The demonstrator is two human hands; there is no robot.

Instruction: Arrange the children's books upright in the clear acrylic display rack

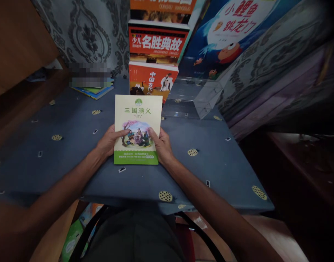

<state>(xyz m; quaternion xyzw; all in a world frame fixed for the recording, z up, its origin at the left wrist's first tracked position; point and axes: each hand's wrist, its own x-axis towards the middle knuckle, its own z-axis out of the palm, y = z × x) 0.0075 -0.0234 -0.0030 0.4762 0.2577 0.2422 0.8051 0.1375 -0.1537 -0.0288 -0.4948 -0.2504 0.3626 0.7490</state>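
Note:
A paperback book point(138, 112) with a cream and green cover faces me, its painted picture showing several robed figures under a pink tree. My left hand point(110, 140) grips its left edge, thumb across the cover. On the opposite edge, my right hand point(162, 143) holds it the same way, thumb on the picture. The fingers of both hands are mostly hidden behind the book. It is upright above the blue table cover, its top overlapping the lowest book of the display behind.
Behind stands a clear acrylic rack point(207, 96) with an orange book point(138, 74), a red book point(156, 43) and a blue picture book point(224, 32). Several flat books point(98, 92) lie at the back left. The patterned table cover point(210, 145) ends near my lap.

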